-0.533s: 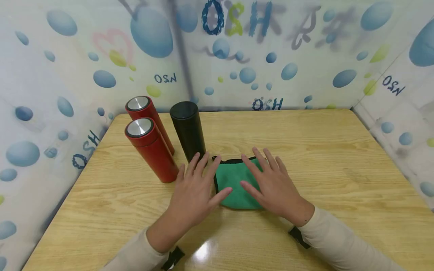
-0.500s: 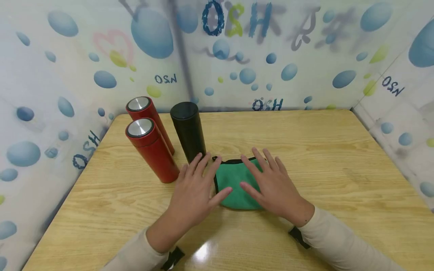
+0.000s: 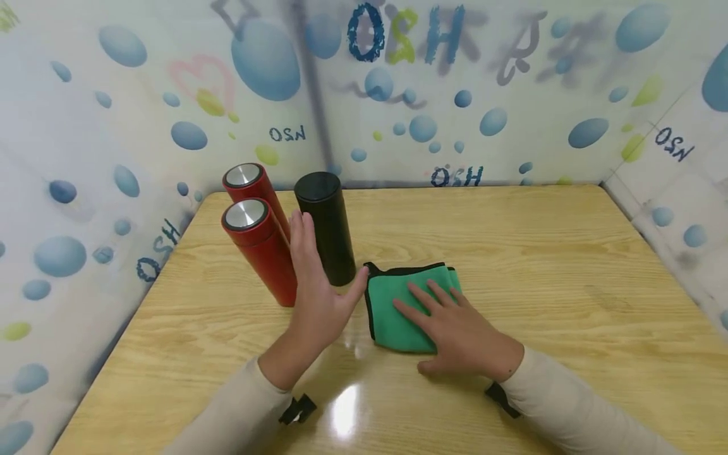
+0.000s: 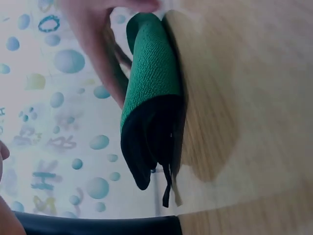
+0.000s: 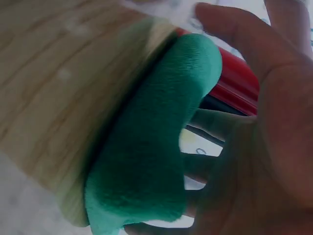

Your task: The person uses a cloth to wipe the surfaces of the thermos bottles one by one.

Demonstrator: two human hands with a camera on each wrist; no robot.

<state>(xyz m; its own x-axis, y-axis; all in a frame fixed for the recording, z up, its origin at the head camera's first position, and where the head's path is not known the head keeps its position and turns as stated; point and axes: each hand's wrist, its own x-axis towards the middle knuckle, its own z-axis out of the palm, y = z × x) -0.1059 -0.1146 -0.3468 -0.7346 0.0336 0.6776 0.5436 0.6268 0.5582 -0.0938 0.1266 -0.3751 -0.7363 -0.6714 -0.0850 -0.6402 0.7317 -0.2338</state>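
Note:
A folded green cloth [image 3: 394, 309] with black edging and a small black loop lies on the table. My right hand [image 3: 462, 335] rests over its right part, fingers spread and nearly straight; the right wrist view has the fingertips touching the thick fold [image 5: 146, 147]. To the left of the cloth my left hand [image 3: 321, 303] is raised with straight fingers, thumb pointing toward the cloth's corner, holding nothing. Behind it stands an upright black bottle [image 3: 330, 234]. The left wrist view shows the cloth's folded layers [image 4: 151, 68] side-on and the loop [image 4: 167, 191] hanging at its end.
Two red bottles with silver lids stand upright left of the black one: a front bottle [image 3: 263, 259] and a rear bottle [image 3: 267, 193]. The wood-grain table [image 3: 540, 253] meets a patterned wall [image 3: 500, 82] at the back.
My left hand has turned onto its edge and moved left and up, away from the cloth. My right hand has flattened onto the cloth, its thumb now near the front edge.

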